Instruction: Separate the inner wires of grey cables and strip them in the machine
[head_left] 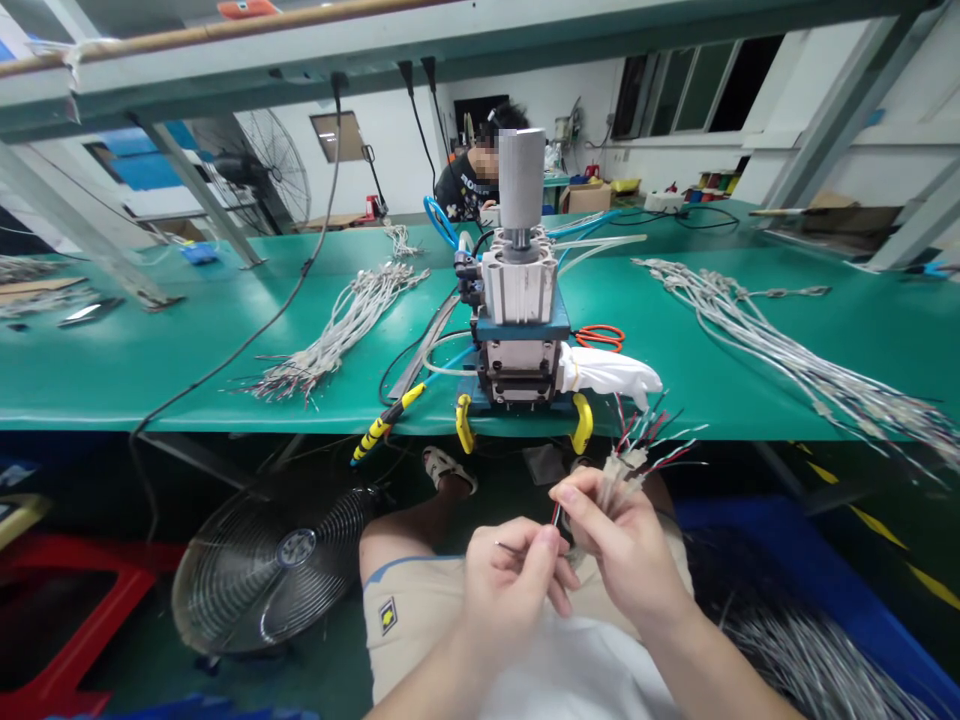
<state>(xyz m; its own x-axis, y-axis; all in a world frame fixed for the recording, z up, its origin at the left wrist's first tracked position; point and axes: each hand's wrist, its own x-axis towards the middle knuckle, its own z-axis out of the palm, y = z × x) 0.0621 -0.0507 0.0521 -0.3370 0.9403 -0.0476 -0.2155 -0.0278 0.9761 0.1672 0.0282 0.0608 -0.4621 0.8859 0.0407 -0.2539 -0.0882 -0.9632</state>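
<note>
Over my lap, my right hand (619, 535) is closed around a bunch of cables (622, 470). Their split ends fan out past the fingers in red, white, black and blue wires (660, 440). My left hand (517, 570) pinches thin wires (556, 514) that run between the two hands; a dark wire tip sticks out on its left side. Just beyond, at the bench edge, stands a pneumatic press (523, 290) with a grey cylinder on top and yellow clamps (582, 424) at its foot. A white cloth or bag (611, 371) is tied to its right side.
Bundles of white cables lie left (349, 325) and right (780, 345) on the green bench (615, 300). Below are a floor fan (292, 560), a red stool (67, 610) and a blue bin (832, 570) with more cables. A yellow-black tool (386, 425) hangs at the edge. Another person (465, 185) sits opposite.
</note>
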